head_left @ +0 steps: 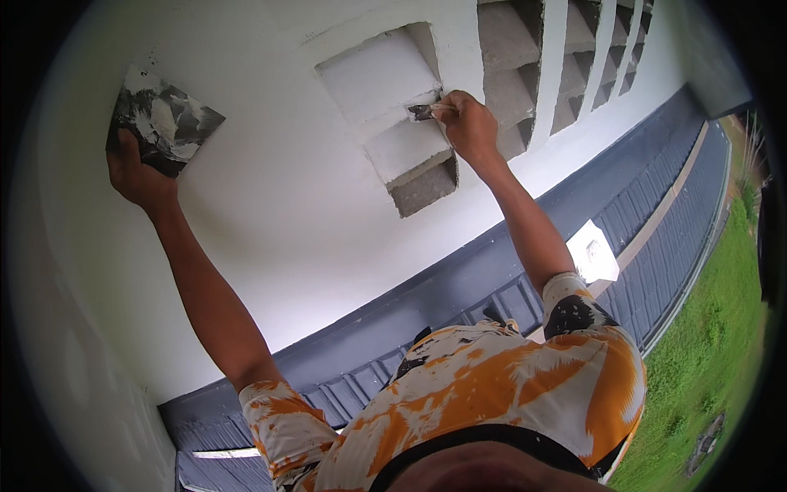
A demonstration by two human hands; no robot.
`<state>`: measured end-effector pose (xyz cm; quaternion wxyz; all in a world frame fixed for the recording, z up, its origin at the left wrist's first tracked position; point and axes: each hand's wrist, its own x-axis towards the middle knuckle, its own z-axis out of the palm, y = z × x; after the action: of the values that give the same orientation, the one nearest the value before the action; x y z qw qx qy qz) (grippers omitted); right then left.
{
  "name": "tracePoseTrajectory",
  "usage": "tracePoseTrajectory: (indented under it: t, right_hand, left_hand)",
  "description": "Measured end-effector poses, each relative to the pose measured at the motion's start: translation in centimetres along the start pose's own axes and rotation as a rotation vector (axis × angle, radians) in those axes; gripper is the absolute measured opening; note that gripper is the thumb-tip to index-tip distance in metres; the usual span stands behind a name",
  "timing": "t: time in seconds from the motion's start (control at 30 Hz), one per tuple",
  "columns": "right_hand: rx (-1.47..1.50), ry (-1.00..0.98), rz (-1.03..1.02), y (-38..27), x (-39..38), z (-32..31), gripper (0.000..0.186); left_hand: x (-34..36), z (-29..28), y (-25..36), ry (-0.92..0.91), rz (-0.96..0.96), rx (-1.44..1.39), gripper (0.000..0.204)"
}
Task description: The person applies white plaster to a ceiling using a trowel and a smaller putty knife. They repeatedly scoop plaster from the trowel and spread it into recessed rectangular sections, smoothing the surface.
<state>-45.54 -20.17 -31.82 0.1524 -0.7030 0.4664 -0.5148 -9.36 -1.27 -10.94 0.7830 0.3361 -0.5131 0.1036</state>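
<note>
Right hand (467, 123) raised against the white wall (270, 197), grip clamped on a small putty knife (422, 111). Blade dark, smeared with pale filler, pressed flat to the stepped white face of a recessed vent opening (393, 115). Blade tip touching the ledge between the upper and middle steps, just left of the knuckles. Lower step of the same opening bare grey, unpainted, below and slightly left of the blade.

Left hand (135, 172) up high at the far left, grip closed on the lower corner of a flat dark mixing board (164, 119). Board tilted, one corner pointing up, face streaked with white and grey filler. Board held close to the wall; touching it or not, impossible to tell.

More vent openings (525, 57) to the right of the right hand, in a row running toward the upper right, their inner steps grey. Between them, white vertical ribs.

Below the wall, a dark grey band and a ribbed grey roof (656, 246) sloping away. On that roof, a small white square piece (592, 252), just beside the right forearm in the view. Green grass (713, 353) along the right edge, far below. Orange, white and black patterned shirt (492, 385) filling the lower middle, both short sleeves visible.
</note>
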Motion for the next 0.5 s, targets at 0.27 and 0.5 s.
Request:
tracePoseTrajectory:
  t: [0.27, 0.5]
  right_hand:
    - [0.031, 0.081, 0.190, 1.6, 2.5, -2.9, 0.015]
    - [0.004, 0.093, 0.134, 1.0, 1.9, -1.9, 0.014]
  left_hand:
    - [-0.1, 0.2, 0.4, -0.035, 0.019, 0.060, 0.049]
    - [-0.3, 0.0, 0.3, -0.045, -0.031, 0.124, 0.054]
